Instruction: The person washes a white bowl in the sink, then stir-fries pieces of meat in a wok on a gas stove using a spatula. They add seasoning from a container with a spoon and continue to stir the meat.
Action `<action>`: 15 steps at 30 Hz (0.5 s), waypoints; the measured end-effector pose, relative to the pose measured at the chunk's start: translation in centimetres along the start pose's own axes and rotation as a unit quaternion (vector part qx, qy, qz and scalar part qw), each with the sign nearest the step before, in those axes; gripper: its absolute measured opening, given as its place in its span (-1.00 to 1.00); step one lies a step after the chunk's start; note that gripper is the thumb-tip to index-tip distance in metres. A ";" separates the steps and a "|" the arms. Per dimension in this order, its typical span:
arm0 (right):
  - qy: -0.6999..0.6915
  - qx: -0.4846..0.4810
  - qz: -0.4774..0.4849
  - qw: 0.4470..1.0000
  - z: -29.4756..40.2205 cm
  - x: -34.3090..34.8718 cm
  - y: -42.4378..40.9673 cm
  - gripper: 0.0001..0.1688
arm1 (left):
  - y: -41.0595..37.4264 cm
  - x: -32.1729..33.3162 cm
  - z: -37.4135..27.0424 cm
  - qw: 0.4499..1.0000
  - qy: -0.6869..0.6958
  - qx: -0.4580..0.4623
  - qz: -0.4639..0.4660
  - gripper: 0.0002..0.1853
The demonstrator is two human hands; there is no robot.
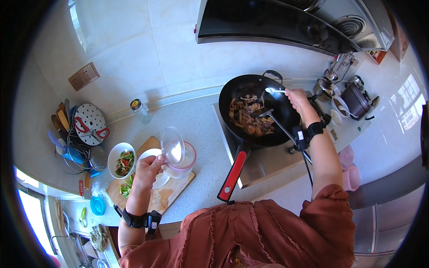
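Note:
My right hand (297,98) holds a small white spoon (275,90) over a black wok (285,114) with a red handle. Browned pieces of food (251,122), seemingly meat, lie in the wok. A metal spatula (276,120) rests in it, its shaft leaning over the near right rim. In my left hand (147,169) is a clear round lid (173,145), tilted above a clear jar with a pink rim (187,164). The jar stands by a white plate (162,180) at the cutting board.
A white bowl of cut peppers (121,160) stands beside the wooden cutting board (171,196), with more green pieces near it. A glass jar (142,114) is near the wall. Left is a knife rack with red-handled scissors (87,127). The range hood (268,30) overhangs; pots and bowls stand right.

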State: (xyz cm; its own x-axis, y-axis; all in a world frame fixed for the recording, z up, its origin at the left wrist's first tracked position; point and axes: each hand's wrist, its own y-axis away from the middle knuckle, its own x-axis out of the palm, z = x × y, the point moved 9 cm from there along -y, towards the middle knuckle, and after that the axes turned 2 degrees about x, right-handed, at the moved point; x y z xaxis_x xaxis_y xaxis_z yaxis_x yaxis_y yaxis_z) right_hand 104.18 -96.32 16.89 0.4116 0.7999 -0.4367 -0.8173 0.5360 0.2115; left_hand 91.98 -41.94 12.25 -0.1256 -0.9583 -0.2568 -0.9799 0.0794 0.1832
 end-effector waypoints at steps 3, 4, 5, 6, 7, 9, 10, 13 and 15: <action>-0.010 0.007 -0.005 1.000 -0.5 -0.3 -0.6 -0.72 | 0.0 0.1 0.0 1.000 0.008 -0.009 -0.001 -0.53; -0.016 0.008 -0.005 1.000 -0.7 -0.3 -0.8 -0.72 | 0.0 0.1 0.0 1.000 0.013 -0.012 -0.001 -0.53; -0.015 0.009 -0.003 1.000 -0.8 -0.4 -1.0 -0.72 | -0.1 0.2 0.1 1.000 0.015 -0.010 -0.001 -0.53; -0.014 0.011 0.000 1.000 -0.7 -0.3 -0.8 -0.72 | -0.1 0.3 0.1 1.000 0.017 -0.010 -0.002 -0.54; -0.013 0.012 0.003 1.000 -0.5 -0.3 -0.7 -0.72 | -0.1 0.3 0.2 1.000 0.018 -0.010 -0.002 -0.54; -0.013 0.011 0.000 1.000 -0.2 -0.3 -0.5 -0.72 | -0.1 0.4 0.2 1.000 0.020 -0.014 -0.001 -0.54; -0.013 0.010 -0.002 1.000 -0.2 -0.3 -0.5 -0.73 | -0.1 0.5 0.2 1.000 0.020 -0.016 0.000 -0.54; -0.044 0.014 -0.006 0.999 -0.6 -0.6 -1.0 -0.74 | -0.2 0.7 0.0 1.000 0.021 -0.004 0.003 -0.55; -0.073 0.019 -0.005 0.997 -0.9 -1.1 -1.4 -0.75 | -0.1 0.8 -0.2 1.000 0.019 -0.012 0.002 -0.55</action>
State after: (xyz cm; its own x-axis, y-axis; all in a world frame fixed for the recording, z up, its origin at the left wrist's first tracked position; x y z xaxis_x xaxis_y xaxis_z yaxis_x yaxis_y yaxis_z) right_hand 104.48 -98.23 16.27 0.4757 0.8239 -0.3079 -0.7983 0.5514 0.2420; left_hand 91.98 -42.79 12.20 -0.1236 -0.9679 -0.2190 -0.9751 0.0776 0.2078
